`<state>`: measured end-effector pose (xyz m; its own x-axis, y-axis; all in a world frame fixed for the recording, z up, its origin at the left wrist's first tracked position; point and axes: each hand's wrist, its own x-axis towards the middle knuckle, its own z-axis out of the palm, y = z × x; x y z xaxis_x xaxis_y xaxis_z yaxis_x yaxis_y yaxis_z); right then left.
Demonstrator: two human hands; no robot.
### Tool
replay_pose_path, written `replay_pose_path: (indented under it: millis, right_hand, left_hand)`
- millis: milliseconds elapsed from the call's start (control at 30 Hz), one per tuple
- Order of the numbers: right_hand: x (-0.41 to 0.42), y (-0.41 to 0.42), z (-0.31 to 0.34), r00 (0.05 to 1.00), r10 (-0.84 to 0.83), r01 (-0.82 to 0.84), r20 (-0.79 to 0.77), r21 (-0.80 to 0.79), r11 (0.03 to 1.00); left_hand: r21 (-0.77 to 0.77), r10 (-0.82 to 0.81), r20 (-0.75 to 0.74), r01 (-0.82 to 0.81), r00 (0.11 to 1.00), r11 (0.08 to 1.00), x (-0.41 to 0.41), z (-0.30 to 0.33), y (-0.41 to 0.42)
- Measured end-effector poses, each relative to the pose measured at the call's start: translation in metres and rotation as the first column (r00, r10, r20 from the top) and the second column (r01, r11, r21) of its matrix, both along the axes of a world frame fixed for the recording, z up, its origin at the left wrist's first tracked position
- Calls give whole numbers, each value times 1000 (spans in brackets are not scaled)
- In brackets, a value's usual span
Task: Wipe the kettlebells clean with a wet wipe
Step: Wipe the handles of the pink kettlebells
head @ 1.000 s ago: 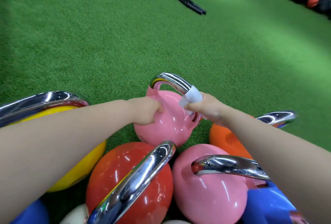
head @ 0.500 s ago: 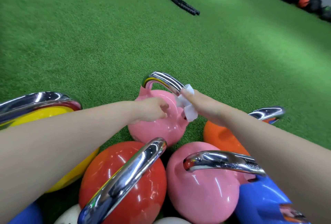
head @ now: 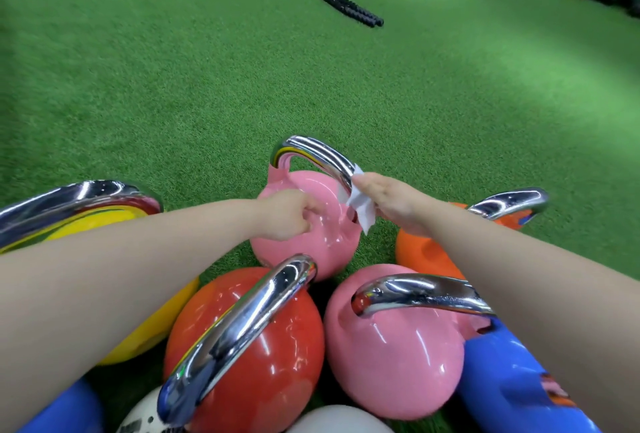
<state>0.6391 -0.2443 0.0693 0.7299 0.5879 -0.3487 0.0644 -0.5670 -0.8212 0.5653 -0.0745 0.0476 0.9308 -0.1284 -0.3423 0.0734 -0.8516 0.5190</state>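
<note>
Right grip pinching our wet wipe against the chrome handle | left grip curled, knuckles resting on the pink kettlebell | kettlebell upright on green turf, beyond red kettlebell

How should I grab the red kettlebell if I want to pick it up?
Probably by the chrome handle arching over the red kettlebell. Come down from above and curl your fingers under its middle, since the round, glossy body offers no grip and other kettlebells crowd its sides.
</note>
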Motion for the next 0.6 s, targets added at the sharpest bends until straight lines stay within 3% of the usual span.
replay_pose_path:
  millis: [133,367,500,600]
  right_hand:
    - [5,-15,-10,997,-10,9,-82,-20,1000]
    - [15,-6,2,996,52,-41,75,-148,988]
    - [21,-7,3,994,107,-104,12,-129,986]
    - [19,-9,-5,988,146,-132,40,-247,960]
  left_hand:
    - [42,-25,51,23,998,999,0,-3,0]
    - [380,-287,118,224,951,898,-3,-7,0]
    - [391,-320,129,249,938,886,0,-8,1]
    - [387,-321,136,248,937,888,5,-11,3]
